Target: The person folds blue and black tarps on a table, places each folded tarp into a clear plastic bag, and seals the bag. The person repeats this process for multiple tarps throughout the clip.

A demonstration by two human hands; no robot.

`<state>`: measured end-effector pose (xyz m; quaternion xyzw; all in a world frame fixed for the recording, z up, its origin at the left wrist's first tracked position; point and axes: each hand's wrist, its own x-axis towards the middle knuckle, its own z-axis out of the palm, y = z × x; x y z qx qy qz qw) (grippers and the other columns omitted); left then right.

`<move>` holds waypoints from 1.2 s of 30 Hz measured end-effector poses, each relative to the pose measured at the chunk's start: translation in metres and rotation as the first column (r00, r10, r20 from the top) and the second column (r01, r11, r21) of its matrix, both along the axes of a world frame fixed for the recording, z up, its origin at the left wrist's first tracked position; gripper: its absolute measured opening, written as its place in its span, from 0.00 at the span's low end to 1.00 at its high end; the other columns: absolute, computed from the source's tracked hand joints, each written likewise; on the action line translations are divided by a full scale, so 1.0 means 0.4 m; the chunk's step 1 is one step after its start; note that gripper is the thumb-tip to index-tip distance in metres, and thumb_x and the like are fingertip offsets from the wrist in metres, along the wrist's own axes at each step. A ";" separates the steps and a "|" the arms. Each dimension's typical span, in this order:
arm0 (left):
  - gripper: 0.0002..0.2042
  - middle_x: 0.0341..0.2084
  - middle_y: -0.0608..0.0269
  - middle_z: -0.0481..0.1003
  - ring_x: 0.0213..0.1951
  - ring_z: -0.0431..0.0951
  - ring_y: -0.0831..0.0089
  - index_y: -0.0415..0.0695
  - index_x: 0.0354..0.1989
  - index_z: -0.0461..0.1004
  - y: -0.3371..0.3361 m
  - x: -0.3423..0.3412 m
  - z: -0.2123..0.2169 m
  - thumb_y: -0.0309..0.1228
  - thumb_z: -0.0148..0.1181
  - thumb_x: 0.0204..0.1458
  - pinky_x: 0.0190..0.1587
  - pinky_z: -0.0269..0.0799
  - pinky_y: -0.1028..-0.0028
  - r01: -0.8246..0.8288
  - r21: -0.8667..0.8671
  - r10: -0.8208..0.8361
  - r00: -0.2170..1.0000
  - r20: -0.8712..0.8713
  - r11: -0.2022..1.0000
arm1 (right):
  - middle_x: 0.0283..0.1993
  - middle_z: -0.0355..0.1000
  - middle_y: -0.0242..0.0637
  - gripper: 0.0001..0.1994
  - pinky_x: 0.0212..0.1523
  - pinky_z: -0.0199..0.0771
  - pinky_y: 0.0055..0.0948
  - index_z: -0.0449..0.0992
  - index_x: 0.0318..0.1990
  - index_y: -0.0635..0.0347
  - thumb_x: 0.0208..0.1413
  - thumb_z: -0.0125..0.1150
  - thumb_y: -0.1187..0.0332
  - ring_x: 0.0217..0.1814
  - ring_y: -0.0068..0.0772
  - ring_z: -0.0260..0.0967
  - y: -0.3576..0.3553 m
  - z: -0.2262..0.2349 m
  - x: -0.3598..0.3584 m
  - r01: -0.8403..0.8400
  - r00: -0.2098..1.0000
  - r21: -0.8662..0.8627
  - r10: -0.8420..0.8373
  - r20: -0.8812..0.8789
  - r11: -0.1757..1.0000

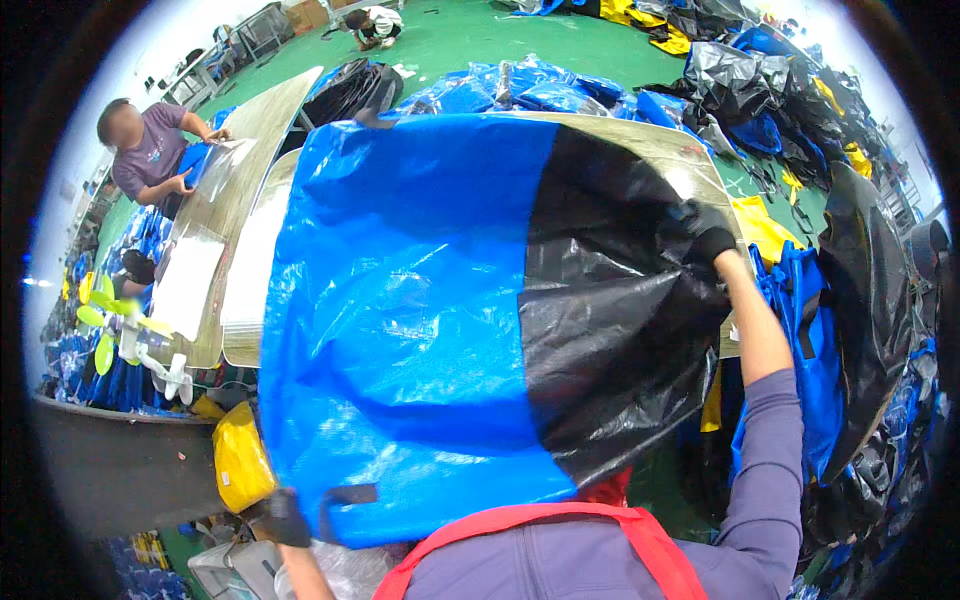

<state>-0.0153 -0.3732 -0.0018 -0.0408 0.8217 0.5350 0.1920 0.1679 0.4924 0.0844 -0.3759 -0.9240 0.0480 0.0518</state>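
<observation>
A large blue-and-black bag [410,260] lies spread across the tabletop [248,255], its blue part to the left and its black part to the right, covering most of the surface and overhanging the near edge. Whether it contains anything cannot be told. Beyond the tabletop, clear plastic wraps blue bundles [510,88] heaped on the green floor [460,40].

The right hand [710,236], in a dark glove, has a closed grip on the far right of the black part, where the material gathers into folds. The left hand [285,517], also dark-gloved, is at the bag's near left corner; how far its grip is closed cannot be told.

The bag's sheet looks like glossy, woven plastic, smooth and loosely rippled on the blue side, deeply creased on the black, with a curved seam between them. A short black strap [350,494] sits near the left hand, and a rounded yellow bag [241,460] bulges just beside that corner.
</observation>
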 end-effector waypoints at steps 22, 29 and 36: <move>0.16 0.31 0.48 0.75 0.30 0.75 0.54 0.37 0.42 0.71 1.145 0.452 0.007 0.38 0.51 0.53 0.29 0.72 0.55 0.801 -0.561 -0.869 -0.414 -0.270 -0.208 | 0.51 0.71 0.54 0.28 0.52 0.69 0.43 0.72 0.52 0.55 0.52 0.52 0.44 0.53 0.55 0.70 0.017 -0.014 0.017 0.334 0.915 -0.108 -0.349 -0.200 0.936; 0.15 0.37 0.46 0.74 0.33 0.78 0.53 0.40 0.48 0.68 1.111 0.519 -0.080 0.34 0.39 0.61 0.30 0.73 0.56 0.875 -0.411 -0.897 -0.373 -0.237 -0.255 | 0.57 0.65 0.55 0.29 0.57 0.64 0.46 0.68 0.55 0.63 0.54 0.47 0.47 0.59 0.54 0.64 0.031 -0.009 -0.067 0.506 0.847 -0.153 -0.523 -0.098 0.849; 0.20 0.42 0.46 0.73 0.44 0.74 0.48 0.43 0.55 0.67 1.158 0.462 -0.004 0.39 0.48 0.56 0.45 0.70 0.55 0.906 -0.341 -0.867 -0.368 -0.335 -0.253 | 0.67 0.53 0.56 0.44 0.67 0.48 0.47 0.50 0.68 0.54 0.48 0.52 0.39 0.69 0.58 0.48 -0.230 -0.013 -0.080 0.059 0.994 0.184 -0.041 -0.099 0.981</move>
